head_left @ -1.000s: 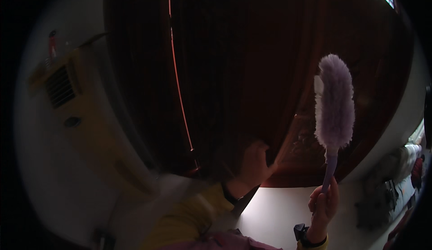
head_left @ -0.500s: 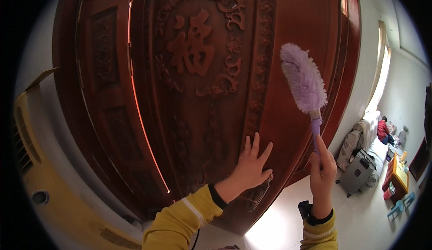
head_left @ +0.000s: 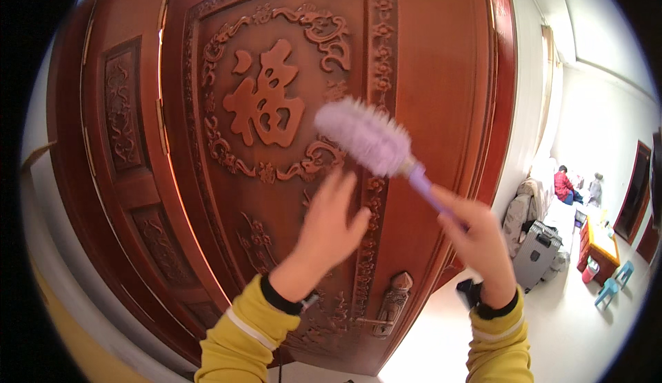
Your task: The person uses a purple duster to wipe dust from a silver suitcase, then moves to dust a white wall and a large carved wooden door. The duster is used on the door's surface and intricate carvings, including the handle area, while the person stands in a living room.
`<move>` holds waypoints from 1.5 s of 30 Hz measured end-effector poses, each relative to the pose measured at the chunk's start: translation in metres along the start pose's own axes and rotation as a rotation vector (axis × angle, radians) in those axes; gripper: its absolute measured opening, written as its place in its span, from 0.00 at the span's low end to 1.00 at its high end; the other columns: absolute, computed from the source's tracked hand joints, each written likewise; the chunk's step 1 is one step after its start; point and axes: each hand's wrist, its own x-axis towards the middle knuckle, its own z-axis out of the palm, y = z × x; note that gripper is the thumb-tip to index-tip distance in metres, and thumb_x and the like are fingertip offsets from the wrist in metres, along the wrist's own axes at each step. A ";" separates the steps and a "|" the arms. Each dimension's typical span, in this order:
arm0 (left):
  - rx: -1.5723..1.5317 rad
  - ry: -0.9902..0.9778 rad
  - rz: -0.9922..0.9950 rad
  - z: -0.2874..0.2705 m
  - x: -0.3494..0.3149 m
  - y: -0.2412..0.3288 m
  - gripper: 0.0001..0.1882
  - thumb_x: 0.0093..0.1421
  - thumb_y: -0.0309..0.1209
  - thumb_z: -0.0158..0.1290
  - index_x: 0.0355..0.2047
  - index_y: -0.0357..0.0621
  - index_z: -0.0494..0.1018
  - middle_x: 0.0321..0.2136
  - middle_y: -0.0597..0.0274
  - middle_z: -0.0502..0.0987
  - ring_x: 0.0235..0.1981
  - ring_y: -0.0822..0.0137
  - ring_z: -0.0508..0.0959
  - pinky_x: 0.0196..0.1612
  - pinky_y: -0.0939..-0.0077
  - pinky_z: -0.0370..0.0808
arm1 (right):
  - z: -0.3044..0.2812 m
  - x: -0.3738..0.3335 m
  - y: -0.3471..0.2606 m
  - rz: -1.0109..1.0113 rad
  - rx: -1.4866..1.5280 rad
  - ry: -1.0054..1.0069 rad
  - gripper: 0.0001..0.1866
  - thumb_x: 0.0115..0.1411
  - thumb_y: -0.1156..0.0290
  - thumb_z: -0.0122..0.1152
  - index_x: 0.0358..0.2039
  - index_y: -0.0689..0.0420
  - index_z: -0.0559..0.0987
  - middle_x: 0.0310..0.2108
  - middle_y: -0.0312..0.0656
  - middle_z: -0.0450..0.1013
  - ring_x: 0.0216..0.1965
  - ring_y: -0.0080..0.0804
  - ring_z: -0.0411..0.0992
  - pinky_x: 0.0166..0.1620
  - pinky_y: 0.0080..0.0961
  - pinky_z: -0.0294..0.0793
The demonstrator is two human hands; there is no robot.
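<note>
A fluffy pale-purple duster (head_left: pixel 365 137) is gripped by its purple handle in my right hand (head_left: pixel 476 231). Its head tilts up and to the left, over the right part of the carved ring on a reddish-brown wooden door (head_left: pixel 441 93); whether the fibres touch the wood I cannot tell. My left hand (head_left: pixel 324 235), fingers spread and slightly blurred, is in front of the door's lower carved panel and holds nothing. Raised carving with a large character (head_left: pixel 265 97) fills the upper panel. An ornate metal door handle (head_left: pixel 392 307) is low on the door, between my forearms.
A narrower carved door leaf (head_left: pixel 124 107) stands to the left. On the right are a grey suitcase (head_left: pixel 536 252), an orange-topped cabinet (head_left: pixel 598 238) and small blue stools (head_left: pixel 607 292). A person in red (head_left: pixel 563 184) sits farther back. Yellow surface shows at lower left.
The duster has swung left from the plain right side of the door to the carved panel. My left hand has shifted left, and the view has turned somewhat.
</note>
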 end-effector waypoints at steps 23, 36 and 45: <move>0.498 0.353 0.277 -0.032 0.174 -0.068 0.34 0.64 0.40 0.56 0.69 0.50 0.63 0.69 0.40 0.59 0.70 0.35 0.56 0.69 0.42 0.57 | -0.005 0.111 0.037 -0.199 -0.332 0.723 0.26 0.65 0.81 0.54 0.64 0.55 0.74 0.30 0.47 0.70 0.32 0.37 0.71 0.40 0.32 0.70; 0.445 0.341 0.105 -0.136 0.165 -0.201 0.40 0.62 0.43 0.60 0.70 0.41 0.59 0.69 0.34 0.56 0.71 0.35 0.56 0.70 0.50 0.58 | 0.049 0.203 -0.018 -0.019 -0.389 0.931 0.22 0.68 0.73 0.55 0.63 0.55 0.75 0.53 0.50 0.79 0.52 0.37 0.79 0.55 0.31 0.74; 0.262 0.345 0.079 -0.174 0.141 -0.243 0.54 0.55 0.42 0.65 0.73 0.35 0.46 0.68 0.23 0.50 0.70 0.31 0.55 0.70 0.50 0.58 | 0.176 0.199 -0.124 -0.099 0.189 0.021 0.22 0.62 0.76 0.60 0.58 0.58 0.79 0.45 0.41 0.81 0.46 0.26 0.76 0.54 0.24 0.73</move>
